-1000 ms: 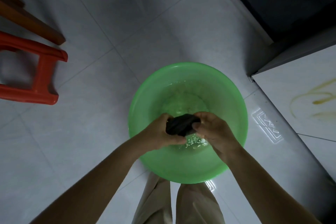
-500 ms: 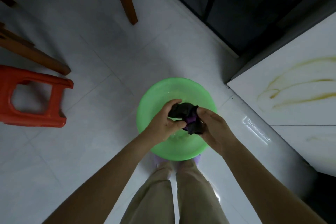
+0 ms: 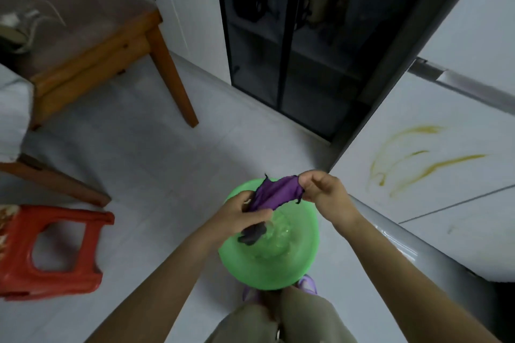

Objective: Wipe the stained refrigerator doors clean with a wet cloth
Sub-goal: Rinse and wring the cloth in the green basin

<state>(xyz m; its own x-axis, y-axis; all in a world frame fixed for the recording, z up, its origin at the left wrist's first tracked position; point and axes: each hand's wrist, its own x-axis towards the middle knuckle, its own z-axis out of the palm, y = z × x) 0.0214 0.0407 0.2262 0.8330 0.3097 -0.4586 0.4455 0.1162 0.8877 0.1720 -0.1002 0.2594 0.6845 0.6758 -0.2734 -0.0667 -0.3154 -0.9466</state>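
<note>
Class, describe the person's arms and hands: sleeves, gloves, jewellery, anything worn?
The left forearm and right forearm are bare to the frame edge, no sleeves showing. The left hand and right hand wear no gloves; no watch, bracelet or ring is visible.

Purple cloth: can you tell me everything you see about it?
The purple cloth is thin, soft-looking fabric with dark, frayed edges. It is stretched out between two hands: the right hand pinches its upper corner, and the left hand grips the lower part. A dark, bunched end hangs below the left hand, over the water in the green basin.
</note>
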